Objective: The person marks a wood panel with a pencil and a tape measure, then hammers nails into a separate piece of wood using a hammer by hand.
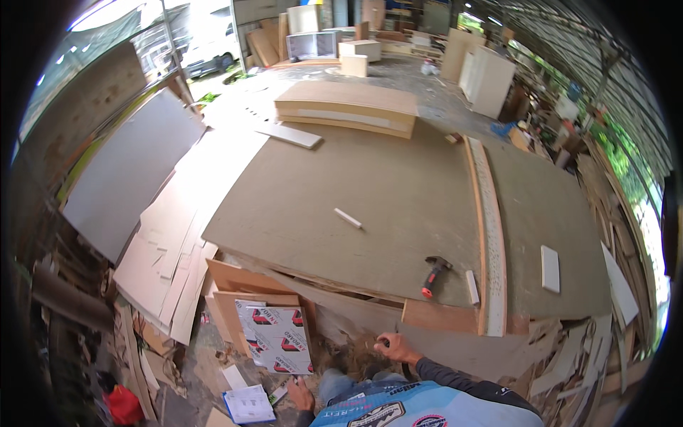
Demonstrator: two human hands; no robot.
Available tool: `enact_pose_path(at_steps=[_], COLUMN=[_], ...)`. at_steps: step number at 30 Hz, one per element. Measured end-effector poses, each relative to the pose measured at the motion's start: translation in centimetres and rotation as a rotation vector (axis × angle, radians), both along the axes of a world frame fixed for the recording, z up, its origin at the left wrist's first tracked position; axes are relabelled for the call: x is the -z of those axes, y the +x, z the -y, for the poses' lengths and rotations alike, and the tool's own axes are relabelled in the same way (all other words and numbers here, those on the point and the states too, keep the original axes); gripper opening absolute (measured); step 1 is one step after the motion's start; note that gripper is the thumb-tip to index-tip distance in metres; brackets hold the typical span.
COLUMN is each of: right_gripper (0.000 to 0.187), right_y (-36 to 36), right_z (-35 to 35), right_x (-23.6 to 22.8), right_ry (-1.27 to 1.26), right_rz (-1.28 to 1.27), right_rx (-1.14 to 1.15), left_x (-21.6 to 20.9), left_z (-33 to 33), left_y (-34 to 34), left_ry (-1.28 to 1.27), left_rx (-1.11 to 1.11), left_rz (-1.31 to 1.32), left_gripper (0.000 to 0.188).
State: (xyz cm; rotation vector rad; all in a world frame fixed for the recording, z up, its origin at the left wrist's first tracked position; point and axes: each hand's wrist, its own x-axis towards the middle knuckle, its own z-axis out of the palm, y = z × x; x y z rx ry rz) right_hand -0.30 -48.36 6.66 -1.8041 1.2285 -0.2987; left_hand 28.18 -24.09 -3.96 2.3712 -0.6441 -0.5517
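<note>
My right hand (397, 349) is held low in front of my body, beside the near edge of the worktable (341, 178). Its fingers are curled; what they hold, if anything, is too small to make out. Down at the left, my left hand (302, 393) is beside a small greenish-white piece (279, 394) and a sheet of paper (248, 404) with writing. Its fingers are too small to read clearly. A printed silver-white board (277, 338) leans against brown panels close by. On the tabletop lie a claw hammer (435, 276) with a red-and-black handle and a short white strip (348, 218).
A long narrow strip (489, 235) crosses the table's right side, with a white block (550, 268) beyond it. A curved box-like wooden piece (345, 108) sits at the far edge. Pale sheets (178, 242) lie left; scrap wood (569, 363) is piled right. Something red (124, 406) is lower left.
</note>
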Motion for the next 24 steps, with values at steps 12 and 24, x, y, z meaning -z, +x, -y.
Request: enact_pose_path(at_steps=[12,24], right_gripper=[0.03,0.041], right_y=[-9.0,-15.0], right_z=[6.0,15.2], right_x=[-3.0,-1.8], right_ry=[-0.254,0.029], right_rz=[0.004,-0.694], right_rx=[0.732,1.185], left_x=[-10.0,-11.6], left_z=[28.4,47.9], left_y=[1.1,-1.3], left_ry=[-0.548,-0.415], left_rx=[0.32,0.918], left_rz=[-0.15,-0.354], left_gripper=[0.029,0.021])
